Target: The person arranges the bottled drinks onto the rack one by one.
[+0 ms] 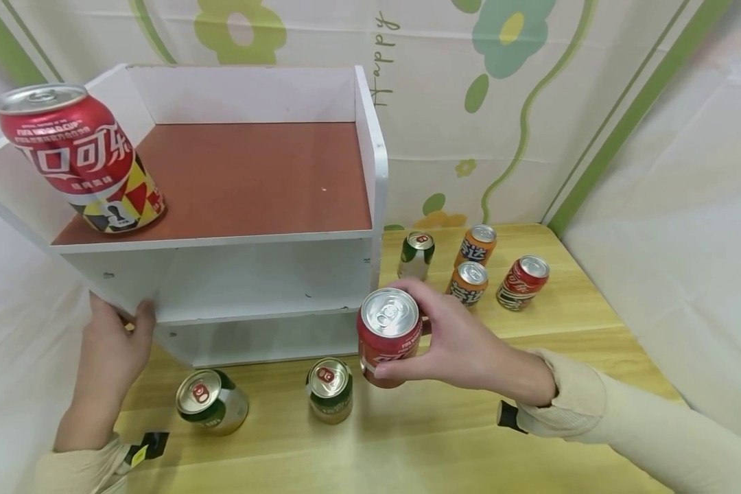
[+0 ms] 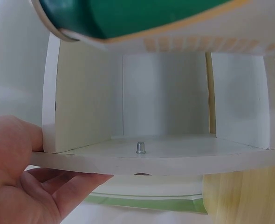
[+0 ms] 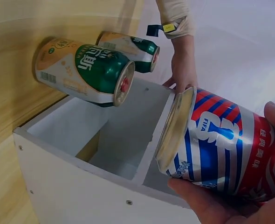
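Note:
A red cola can is in my right hand, with fingers and thumb wrapped round its side. It is held in front of the right end of a small white shelf unit; its blue-striped lower part faces the shelf in the right wrist view. My left hand grips the shelf's left side panel, the thumb on one face and fingers round the other. Another red cola can stands upright on the shelf's brown top, at the left front corner.
Two green-and-white cans, one left and one nearer the middle, stand on the wooden table before the shelf. Right of it are a third green can, two orange cans and a red can. A flowered cloth hangs behind.

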The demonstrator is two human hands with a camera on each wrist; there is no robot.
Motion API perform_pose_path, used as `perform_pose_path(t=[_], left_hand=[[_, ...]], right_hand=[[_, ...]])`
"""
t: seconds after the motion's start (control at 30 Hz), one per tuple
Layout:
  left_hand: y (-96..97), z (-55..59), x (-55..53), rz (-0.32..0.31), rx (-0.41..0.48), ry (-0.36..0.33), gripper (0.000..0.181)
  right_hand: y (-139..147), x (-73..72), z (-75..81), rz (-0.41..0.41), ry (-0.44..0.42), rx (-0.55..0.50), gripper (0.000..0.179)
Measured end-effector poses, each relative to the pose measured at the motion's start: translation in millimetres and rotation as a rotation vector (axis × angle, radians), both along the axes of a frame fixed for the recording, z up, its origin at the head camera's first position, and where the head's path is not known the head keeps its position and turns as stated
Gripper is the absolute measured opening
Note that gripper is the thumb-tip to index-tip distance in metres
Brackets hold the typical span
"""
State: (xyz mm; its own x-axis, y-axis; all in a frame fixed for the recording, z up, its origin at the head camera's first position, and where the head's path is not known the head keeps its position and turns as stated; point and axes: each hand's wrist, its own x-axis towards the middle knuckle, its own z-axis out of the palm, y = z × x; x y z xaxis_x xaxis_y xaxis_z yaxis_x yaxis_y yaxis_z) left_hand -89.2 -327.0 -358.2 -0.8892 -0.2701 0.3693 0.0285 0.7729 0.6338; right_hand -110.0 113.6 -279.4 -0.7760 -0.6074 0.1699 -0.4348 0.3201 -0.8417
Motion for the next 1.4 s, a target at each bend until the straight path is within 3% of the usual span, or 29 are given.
perform_pose_path(t=[0.57,0.87,1.13,1.4], left_hand=[[0.5,-0.4,2.3,0.013,0.010,0.006,0.052],[0.0,-1.4,2.9,0.030,0.025,-0.001,0.052],[-0.8,-0.7,0.1,0.029,0.015,-0.001,0.051],[0.4,-1.0,-1.1,0.032,0.019,-0.023,0.052]], right_hand=[[-26,3.7,28.9,0.062,0.016,-0.010,0.075],[-42,2.6,56.0,0.128,0.082,-0.042,0.070],[-54,0.9,94.6,0.067,0.054,-0.019,0.065],[-61,0.9,120.9,0.009,0.112,0.058,0.066]])
